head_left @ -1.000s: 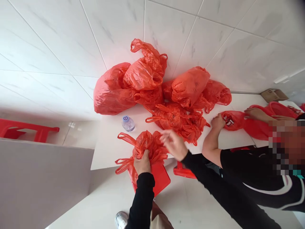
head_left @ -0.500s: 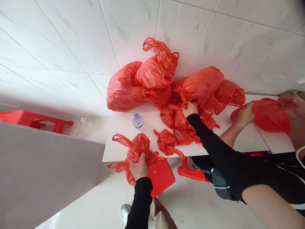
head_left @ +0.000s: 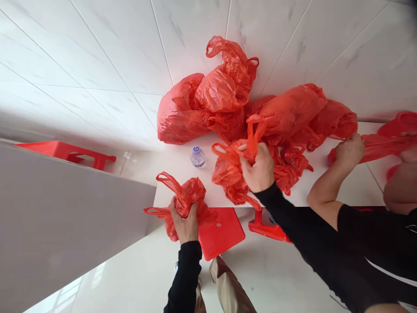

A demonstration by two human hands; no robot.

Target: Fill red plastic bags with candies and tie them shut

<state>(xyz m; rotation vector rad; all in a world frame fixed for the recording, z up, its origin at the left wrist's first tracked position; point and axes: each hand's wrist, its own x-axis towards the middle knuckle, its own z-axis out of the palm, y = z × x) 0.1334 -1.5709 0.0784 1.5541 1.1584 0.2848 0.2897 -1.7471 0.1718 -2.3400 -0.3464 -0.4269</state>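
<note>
My left hand (head_left: 186, 224) grips a bunch of knotted red plastic bags (head_left: 194, 191) at the front left edge of the white table (head_left: 208, 184). Their loop handles stick out to the left, and what is inside cannot be made out. Over the middle of the table, my right hand (head_left: 259, 169) is closed around the neck of a small red plastic bag (head_left: 226, 170), its handles rising above my fingers. Under it lies another small red bag (head_left: 239, 195). Between my hands, further back, stands a small clear bottle (head_left: 197, 157) with a purple-blue cap.
Large filled red bags (head_left: 182, 113) are heaped against the tiled wall (head_left: 130, 52). A red stool (head_left: 223, 237) stands below the table edge, a grey panel (head_left: 71, 217) at left. On the right, a co-worker's hand (head_left: 350, 150) holds a red bag (head_left: 384, 148).
My right hand has lifted a small bag from the pile and brought it toward me. My left hand keeps its bags. The co-worker's bag is now pulled out lengthwise.
</note>
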